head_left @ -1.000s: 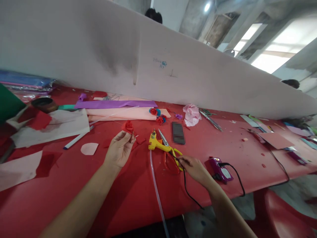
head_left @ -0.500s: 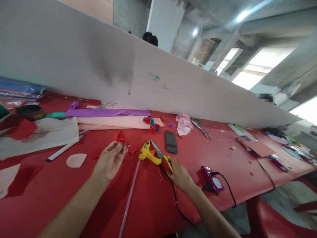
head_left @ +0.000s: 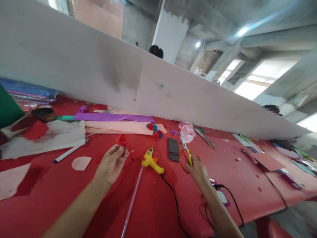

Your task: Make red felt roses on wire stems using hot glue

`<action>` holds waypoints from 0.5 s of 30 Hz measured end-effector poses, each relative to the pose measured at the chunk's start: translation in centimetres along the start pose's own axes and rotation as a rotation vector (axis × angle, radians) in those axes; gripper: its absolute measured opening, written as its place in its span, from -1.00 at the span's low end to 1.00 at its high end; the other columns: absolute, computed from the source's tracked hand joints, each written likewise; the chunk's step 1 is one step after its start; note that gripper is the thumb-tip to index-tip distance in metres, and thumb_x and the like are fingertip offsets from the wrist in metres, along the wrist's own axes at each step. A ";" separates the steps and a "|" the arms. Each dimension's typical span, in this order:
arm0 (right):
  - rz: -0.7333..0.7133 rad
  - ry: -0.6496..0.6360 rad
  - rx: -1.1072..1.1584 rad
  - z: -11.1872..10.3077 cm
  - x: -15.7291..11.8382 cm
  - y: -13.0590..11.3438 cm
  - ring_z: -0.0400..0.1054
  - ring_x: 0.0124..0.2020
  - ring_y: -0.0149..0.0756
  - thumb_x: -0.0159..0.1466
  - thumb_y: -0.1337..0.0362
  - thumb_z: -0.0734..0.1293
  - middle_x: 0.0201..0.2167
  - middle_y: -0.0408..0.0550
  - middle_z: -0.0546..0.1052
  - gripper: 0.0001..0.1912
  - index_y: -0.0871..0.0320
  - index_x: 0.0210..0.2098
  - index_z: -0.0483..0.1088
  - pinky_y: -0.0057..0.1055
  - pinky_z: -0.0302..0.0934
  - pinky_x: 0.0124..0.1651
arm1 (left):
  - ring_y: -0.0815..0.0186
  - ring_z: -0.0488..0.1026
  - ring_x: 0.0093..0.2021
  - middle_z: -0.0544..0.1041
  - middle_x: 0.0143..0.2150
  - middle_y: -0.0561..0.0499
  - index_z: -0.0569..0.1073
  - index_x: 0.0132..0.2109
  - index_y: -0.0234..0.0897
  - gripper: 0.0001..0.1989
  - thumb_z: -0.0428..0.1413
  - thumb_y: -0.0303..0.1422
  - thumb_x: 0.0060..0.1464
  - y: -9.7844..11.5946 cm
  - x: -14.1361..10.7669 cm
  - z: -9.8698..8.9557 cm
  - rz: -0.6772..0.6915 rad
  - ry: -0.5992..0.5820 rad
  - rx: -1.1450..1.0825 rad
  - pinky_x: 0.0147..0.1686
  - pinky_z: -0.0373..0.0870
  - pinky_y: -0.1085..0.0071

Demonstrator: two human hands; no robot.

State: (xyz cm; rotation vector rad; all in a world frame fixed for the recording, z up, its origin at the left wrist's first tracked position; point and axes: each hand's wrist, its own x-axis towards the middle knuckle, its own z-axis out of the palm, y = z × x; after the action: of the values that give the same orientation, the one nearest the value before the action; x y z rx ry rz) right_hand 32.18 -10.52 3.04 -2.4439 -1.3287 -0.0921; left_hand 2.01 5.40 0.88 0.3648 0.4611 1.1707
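Observation:
A small red paper rose (head_left: 122, 141) is pinched upright between the fingertips of my left hand (head_left: 112, 163). To the right, my right hand (head_left: 197, 169) has its fingers on the yellow and red handle of a pair of scissors (head_left: 185, 147), whose blades point away from me toward the wall. Between my hands a yellow glue gun (head_left: 151, 161) lies on the red table, with a long clear glue stick (head_left: 133, 198) at its rear end. A black phone (head_left: 173, 149) rests just left of the scissors.
Two red and blue paper flowers (head_left: 156, 135) lie by peach paper (head_left: 119, 128) and a purple strip (head_left: 114, 117). Crumpled pink paper (head_left: 187, 131) and another metal tool (head_left: 205, 137) are behind. A purple power box (head_left: 221, 193) with cables sits near my right forearm. A white partition (head_left: 119, 76) borders the table.
My right hand has carried the scissors rightward, away from over the glue gun to beside the phone. The left hand still holds the rose in about the same place. The view has shifted slightly.

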 end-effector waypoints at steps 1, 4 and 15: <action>-0.033 -0.005 0.031 -0.1 0.3 -0.7 0.41 -0.22 -0.16 0.20 0.26 0.21 -0.15 0.07 0.44 -0.46 0.19 0.18 0.20 -0.26 0.28 -0.18 | 0.42 0.41 -0.49 0.50 -0.51 0.04 0.48 -0.48 -0.36 -0.77 0.38 -0.51 -0.34 0.2 0.0 0.0 0.011 0.005 -0.014 -0.47 0.41 0.53; -0.250 -0.049 0.169 -0.2 1.7 -4.7 0.37 -0.07 -0.19 0.21 0.25 0.21 0.00 0.03 0.41 -0.44 0.10 0.21 0.16 -0.29 0.24 -0.04 | 0.44 0.40 -0.50 0.49 -0.51 0.03 0.49 -0.47 -0.36 -0.78 0.37 -0.50 -0.32 0.9 0.2 0.2 0.068 0.008 -0.066 -0.45 0.40 0.53; -0.608 -0.248 0.154 9.9 11.4 -22.8 0.37 -0.06 -0.19 0.31 0.23 0.28 0.01 0.03 0.42 -0.68 0.17 0.03 0.32 -0.13 0.30 -0.04 | 0.47 0.34 -0.51 0.45 -0.50 0.08 0.43 -0.46 -0.33 -0.80 0.32 -0.54 -0.24 3.0 1.9 -0.7 0.200 0.090 -0.251 -0.49 0.30 0.53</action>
State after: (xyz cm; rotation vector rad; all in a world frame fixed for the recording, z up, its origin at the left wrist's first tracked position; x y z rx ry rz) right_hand 18.67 13.27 2.63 -1.8949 -2.0641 0.1610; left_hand -0.10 8.24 1.45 0.1434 0.3553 1.4263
